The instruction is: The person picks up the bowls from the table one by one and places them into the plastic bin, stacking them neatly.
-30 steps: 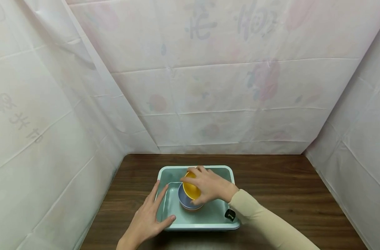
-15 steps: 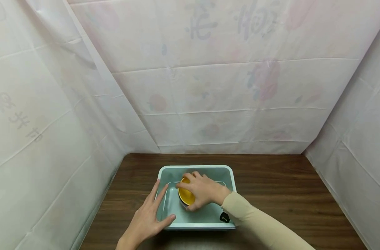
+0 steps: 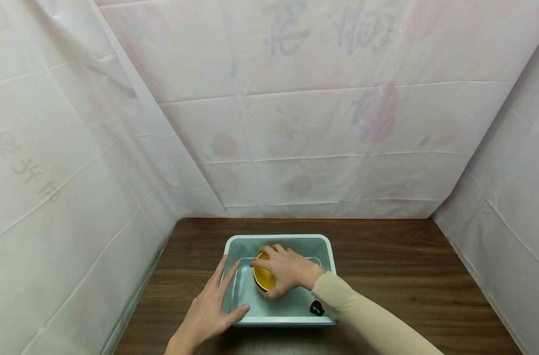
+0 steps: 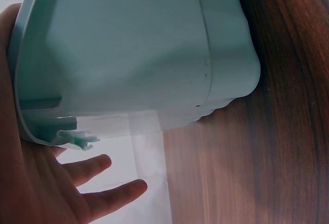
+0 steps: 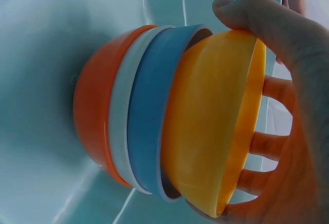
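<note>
My right hand [image 3: 287, 270] grips a yellow bowl [image 5: 205, 116] by its rim, thumb on one side and fingers on the other. In the right wrist view the bowl sits slightly askew, its lower part inside a blue bowl [image 5: 149, 106]. Beneath the blue one are a pale bowl [image 5: 121, 116] and an orange bowl [image 5: 92, 100], stacked together. The stack stands in a light green basin [image 3: 278, 321]. My left hand [image 3: 209, 308] rests on the basin's left rim with straight, spread fingers; the left wrist view shows fingertips outside the wall.
The basin stands on a dark wooden table [image 3: 398, 266]. A small black tag [image 3: 317, 308] with a white mark shows by the right sleeve, near the basin's front right corner. White printed sheeting [image 3: 322, 148] hangs behind and at both sides.
My right hand has lowered the yellow bowl slightly leftward into the blue bowl, and its tilt has lessened. In the last half second it has barely moved. The left hand stays put.
</note>
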